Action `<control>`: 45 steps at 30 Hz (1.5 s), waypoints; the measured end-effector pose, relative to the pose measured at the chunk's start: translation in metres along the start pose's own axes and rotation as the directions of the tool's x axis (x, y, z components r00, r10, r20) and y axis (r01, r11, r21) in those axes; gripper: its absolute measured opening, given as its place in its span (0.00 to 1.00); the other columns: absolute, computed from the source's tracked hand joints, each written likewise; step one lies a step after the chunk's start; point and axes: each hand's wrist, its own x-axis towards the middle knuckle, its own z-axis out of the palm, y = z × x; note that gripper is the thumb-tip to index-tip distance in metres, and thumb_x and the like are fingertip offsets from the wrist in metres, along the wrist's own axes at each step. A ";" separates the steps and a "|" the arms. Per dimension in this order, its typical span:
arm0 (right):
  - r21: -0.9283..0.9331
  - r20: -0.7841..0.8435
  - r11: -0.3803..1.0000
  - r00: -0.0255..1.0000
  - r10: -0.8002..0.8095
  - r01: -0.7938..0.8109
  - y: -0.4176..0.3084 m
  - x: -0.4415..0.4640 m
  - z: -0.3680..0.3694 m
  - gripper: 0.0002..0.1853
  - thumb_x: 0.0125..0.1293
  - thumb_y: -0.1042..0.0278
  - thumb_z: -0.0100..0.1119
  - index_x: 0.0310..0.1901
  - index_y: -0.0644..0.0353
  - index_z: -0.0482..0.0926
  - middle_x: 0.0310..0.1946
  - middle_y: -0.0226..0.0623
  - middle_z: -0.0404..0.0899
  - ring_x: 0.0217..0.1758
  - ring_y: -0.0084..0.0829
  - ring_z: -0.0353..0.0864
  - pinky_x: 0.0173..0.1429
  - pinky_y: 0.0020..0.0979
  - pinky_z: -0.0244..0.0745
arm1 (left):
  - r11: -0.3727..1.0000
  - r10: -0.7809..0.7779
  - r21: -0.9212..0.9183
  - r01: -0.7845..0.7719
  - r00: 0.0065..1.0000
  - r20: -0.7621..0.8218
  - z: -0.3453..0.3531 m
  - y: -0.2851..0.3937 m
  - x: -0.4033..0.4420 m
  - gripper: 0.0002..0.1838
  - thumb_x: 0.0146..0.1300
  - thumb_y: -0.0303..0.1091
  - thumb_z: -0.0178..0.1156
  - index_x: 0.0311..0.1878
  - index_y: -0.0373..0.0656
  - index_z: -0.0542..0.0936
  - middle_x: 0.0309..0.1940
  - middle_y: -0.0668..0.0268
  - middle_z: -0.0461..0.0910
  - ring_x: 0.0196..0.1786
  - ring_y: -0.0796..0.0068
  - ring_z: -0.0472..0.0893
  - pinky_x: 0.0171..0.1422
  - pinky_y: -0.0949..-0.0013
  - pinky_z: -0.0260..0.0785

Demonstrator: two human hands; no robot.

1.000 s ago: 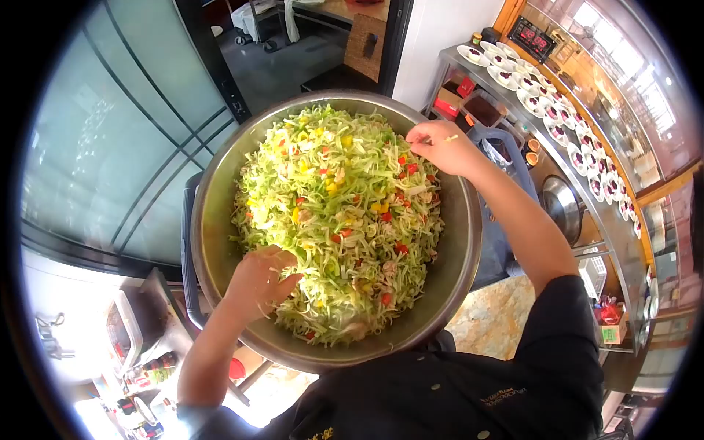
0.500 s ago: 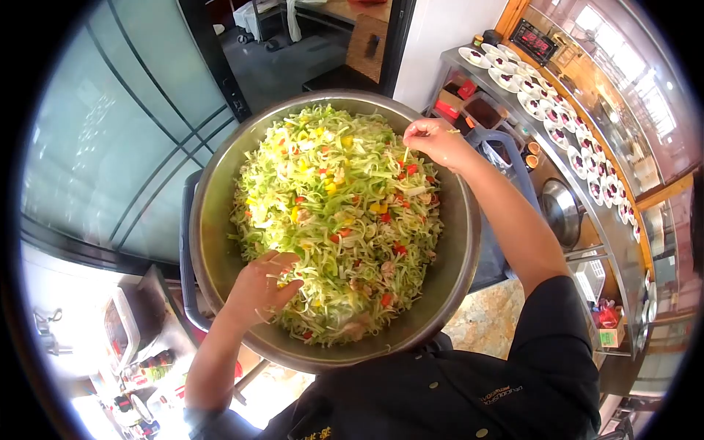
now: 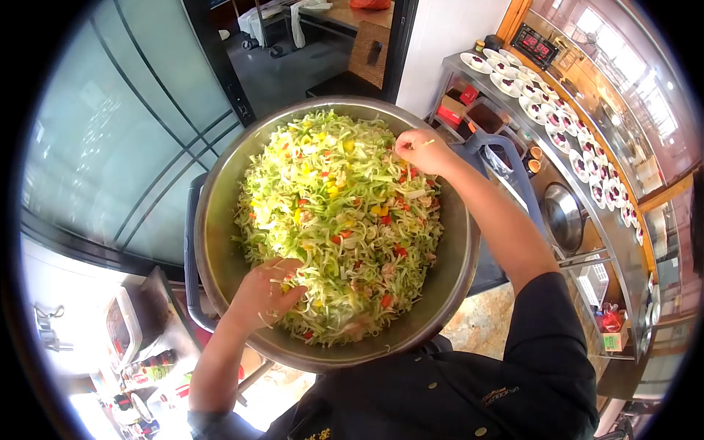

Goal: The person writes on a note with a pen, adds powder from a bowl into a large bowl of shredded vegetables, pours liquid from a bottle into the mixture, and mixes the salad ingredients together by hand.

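Note:
A large steel bowl (image 3: 452, 275) holds a heap of shredded green vegetable (image 3: 345, 235) mixed with red and yellow pieces and small pale bits. My left hand (image 3: 264, 293) rests at the heap's near left side, thumb apart from the fingers, fingertips touching the shreds. Over the far right part of the heap is my right hand (image 3: 427, 152), with fingers curled and pinched together. What may be between those fingertips is hidden. Bits of shred cling to both hands.
The bowl stands on a dark cart (image 3: 192, 257). To the right, a steel counter (image 3: 490, 79) carries many white plates (image 3: 534, 110) of dark food, with a metal basin (image 3: 563, 213) beneath. A frosted glass door (image 3: 125, 139) is at left, beside a doorway.
My right hand has moved slightly left over the heap, its fingers more closed. My left hand has barely shifted, its thumb nearer the fingers. The view has tilted a little.

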 end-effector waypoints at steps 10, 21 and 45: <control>0.053 -0.004 0.989 0.990 -0.138 0.138 0.001 -0.007 -0.011 0.13 0.60 0.66 0.67 0.45 0.60 0.83 0.39 0.40 0.86 0.42 0.40 0.85 0.48 0.37 0.79 | 0.992 -0.070 -0.107 0.072 0.997 0.024 0.009 -0.004 0.004 0.20 0.60 0.35 0.69 0.52 0.35 0.81 0.45 0.54 0.84 0.46 0.58 0.83 0.52 0.60 0.77; 0.080 -0.028 0.984 0.987 -0.158 0.159 -0.003 -0.010 -0.002 0.11 0.58 0.69 0.67 0.41 0.62 0.82 0.41 0.41 0.82 0.42 0.42 0.83 0.47 0.40 0.77 | 0.988 -0.113 -0.100 0.117 0.993 0.045 0.011 -0.001 0.008 0.25 0.59 0.36 0.69 0.58 0.37 0.79 0.44 0.51 0.83 0.47 0.55 0.84 0.53 0.58 0.77; -0.099 -0.227 0.994 0.973 0.030 -0.054 0.045 -0.191 -0.112 0.10 0.65 0.65 0.67 0.39 0.64 0.83 0.34 0.37 0.86 0.39 0.31 0.85 0.44 0.34 0.79 | 0.869 -0.477 -0.201 0.452 0.873 -0.100 -0.010 -0.107 -0.005 0.20 0.64 0.34 0.67 0.57 0.36 0.78 0.52 0.59 0.83 0.51 0.68 0.82 0.58 0.68 0.74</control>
